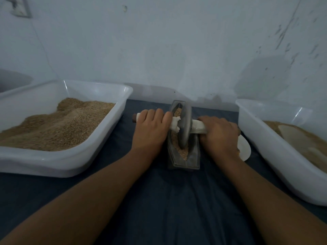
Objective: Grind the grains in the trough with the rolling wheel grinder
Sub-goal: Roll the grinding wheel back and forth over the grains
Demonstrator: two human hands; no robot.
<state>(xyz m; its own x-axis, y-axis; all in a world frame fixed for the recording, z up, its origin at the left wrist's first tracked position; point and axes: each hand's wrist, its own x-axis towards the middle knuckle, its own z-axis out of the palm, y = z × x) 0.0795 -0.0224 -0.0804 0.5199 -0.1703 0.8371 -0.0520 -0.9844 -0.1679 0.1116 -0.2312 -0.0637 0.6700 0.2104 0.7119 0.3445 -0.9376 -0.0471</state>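
A narrow dark metal trough (192, 156) lies on the dark cloth at the centre, running away from me. Tan grains (183, 153) fill its groove. A grey metal grinding wheel (185, 124) stands upright in the groove, near the middle of the trough. A handle (197, 127) wrapped in white runs through the wheel from left to right. My left hand (150, 128) grips the handle on the left of the wheel. My right hand (219, 133) grips it on the right. The handle's brown left end (134, 118) sticks out past my left hand.
A white plastic tub (99, 149) heaped with tan grain stands to the left. Another white tub (265, 144) with grain and a pale scoop-like piece stands at the right. A small white dish (245, 149) lies partly under my right hand. A pale wall rises just behind the trough.
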